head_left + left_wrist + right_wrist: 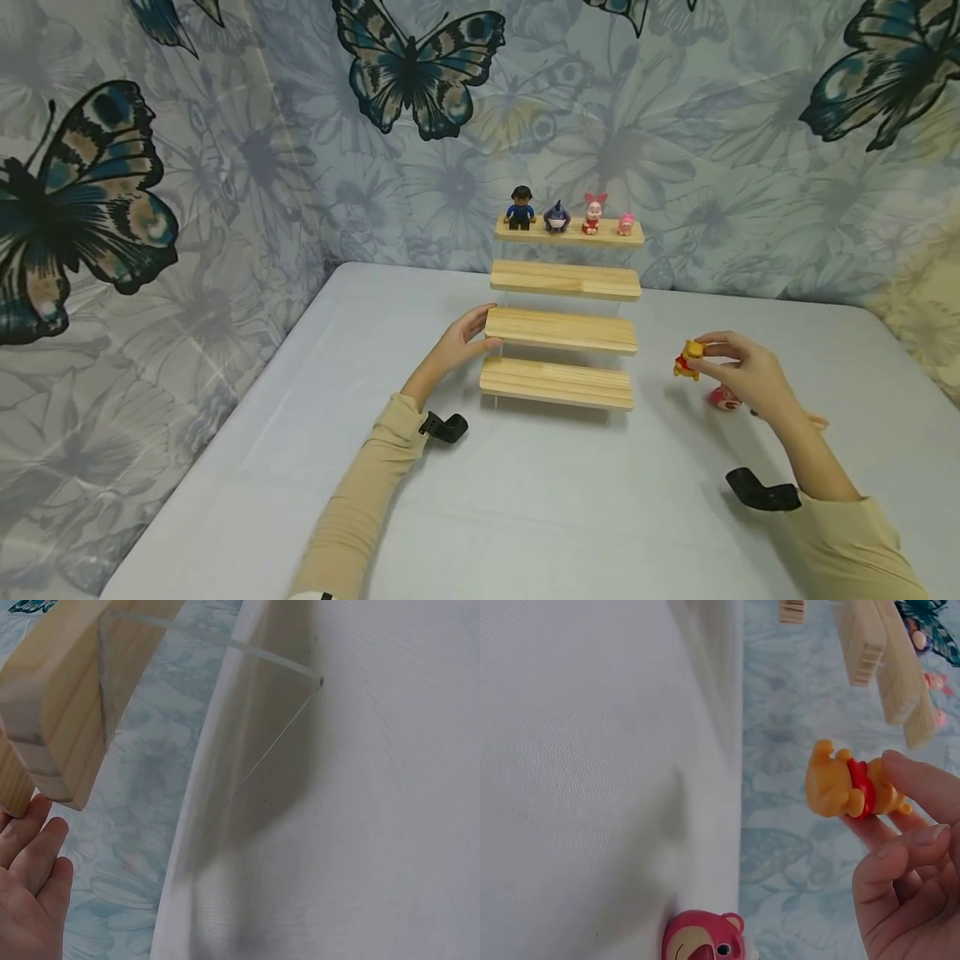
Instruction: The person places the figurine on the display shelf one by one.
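My right hand [750, 375] pinches a yellow bear figurine [687, 360] with a red shirt, above the table to the right of a tiered wooden display stand [562, 329]. In the right wrist view, the bear figurine [829, 784] lies sideways between thumb and fingers. Below that hand sits a pink bear figurine [723, 398]. My left hand [453, 346] holds the left end of the stand's third board from the top, thumb in front and fingers behind. In the left wrist view, the fingertips [56, 825] meet the board's end; the thumb is hidden.
On the top board stand a toy man [520, 208], a blue-grey donkey figurine [557, 217], a piglet figurine [593, 214] and a small pink figurine [626, 224]. A peach-coloured item [817, 421] is mostly hidden by my right arm. White cloth [585, 508] covers the table; butterfly-patterned fabric [450, 192] hangs behind.
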`<state>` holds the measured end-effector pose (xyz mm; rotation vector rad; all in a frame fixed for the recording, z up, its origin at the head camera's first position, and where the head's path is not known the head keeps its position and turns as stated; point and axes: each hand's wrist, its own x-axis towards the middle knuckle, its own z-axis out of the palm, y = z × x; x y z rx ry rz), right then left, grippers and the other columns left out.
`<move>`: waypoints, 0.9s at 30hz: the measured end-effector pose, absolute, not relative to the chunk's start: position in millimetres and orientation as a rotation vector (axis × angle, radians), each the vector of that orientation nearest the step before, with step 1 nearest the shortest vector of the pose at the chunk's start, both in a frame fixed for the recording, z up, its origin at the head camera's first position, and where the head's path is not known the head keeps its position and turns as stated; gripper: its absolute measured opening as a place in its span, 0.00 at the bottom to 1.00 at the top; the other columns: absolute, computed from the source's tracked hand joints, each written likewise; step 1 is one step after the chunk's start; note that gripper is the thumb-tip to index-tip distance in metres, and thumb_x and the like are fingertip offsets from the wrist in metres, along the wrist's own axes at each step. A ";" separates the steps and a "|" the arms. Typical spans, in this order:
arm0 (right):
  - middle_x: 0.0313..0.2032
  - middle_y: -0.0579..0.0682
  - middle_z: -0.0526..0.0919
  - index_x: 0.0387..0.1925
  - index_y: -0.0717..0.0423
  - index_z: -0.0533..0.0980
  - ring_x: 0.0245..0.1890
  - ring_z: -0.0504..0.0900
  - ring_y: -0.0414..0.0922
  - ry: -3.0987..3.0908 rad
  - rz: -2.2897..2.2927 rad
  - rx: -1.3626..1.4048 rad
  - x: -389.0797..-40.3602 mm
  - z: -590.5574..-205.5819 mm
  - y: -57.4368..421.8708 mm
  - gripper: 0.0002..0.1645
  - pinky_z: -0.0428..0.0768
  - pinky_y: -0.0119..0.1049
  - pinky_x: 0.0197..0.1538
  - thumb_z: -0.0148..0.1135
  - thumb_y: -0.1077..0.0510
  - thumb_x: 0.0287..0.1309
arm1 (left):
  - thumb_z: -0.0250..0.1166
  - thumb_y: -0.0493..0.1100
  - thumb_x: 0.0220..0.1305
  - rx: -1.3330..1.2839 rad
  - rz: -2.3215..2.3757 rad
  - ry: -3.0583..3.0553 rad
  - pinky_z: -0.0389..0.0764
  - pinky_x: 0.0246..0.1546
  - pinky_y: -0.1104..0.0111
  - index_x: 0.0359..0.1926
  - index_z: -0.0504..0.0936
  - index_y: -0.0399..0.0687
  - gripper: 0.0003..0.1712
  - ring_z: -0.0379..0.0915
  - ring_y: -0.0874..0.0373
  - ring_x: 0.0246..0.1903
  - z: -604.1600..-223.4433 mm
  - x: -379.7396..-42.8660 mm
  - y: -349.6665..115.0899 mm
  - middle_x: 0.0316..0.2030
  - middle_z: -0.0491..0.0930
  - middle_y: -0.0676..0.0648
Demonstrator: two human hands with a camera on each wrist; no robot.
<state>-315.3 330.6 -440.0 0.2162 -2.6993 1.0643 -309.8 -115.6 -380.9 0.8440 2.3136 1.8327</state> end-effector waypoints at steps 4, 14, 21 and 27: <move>0.41 0.48 0.79 0.50 0.36 0.73 0.30 0.80 0.39 -2.659 1.047 0.235 -328.3 -458.0 338.5 0.25 0.79 0.34 0.21 0.63 0.39 0.47 | 0.56 0.29 0.60 0.806 1.831 2.320 0.53 0.61 0.67 0.64 0.50 0.26 0.34 0.49 0.43 0.62 -382.4 -308.2 -115.8 0.62 0.54 0.31; 0.44 0.48 0.77 0.53 0.36 0.72 0.22 0.78 0.42 -2.585 1.167 0.212 -331.0 -458.7 333.8 0.26 0.71 0.36 0.11 0.62 0.42 0.50 | 0.57 0.29 0.60 0.847 1.829 2.316 0.53 0.61 0.67 0.63 0.50 0.24 0.35 0.50 0.43 0.61 -382.5 -309.3 -115.9 0.61 0.55 0.30; 0.44 0.48 0.77 0.53 0.36 0.72 0.16 0.75 0.47 -2.544 1.221 0.211 -336.3 -455.8 329.1 0.27 0.72 0.36 0.12 0.63 0.43 0.49 | 0.57 0.29 0.59 0.868 1.841 2.312 0.54 0.61 0.68 0.63 0.51 0.23 0.35 0.51 0.43 0.61 -381.0 -311.6 -114.6 0.60 0.55 0.29; 0.43 0.47 0.77 0.53 0.36 0.73 0.14 0.73 0.48 -2.514 1.261 0.228 -341.3 -452.3 322.8 0.26 0.73 0.36 0.13 0.64 0.44 0.49 | 0.57 0.28 0.59 0.861 1.846 2.310 0.53 0.61 0.67 0.63 0.50 0.23 0.35 0.50 0.42 0.61 -380.7 -311.3 -114.3 0.60 0.56 0.29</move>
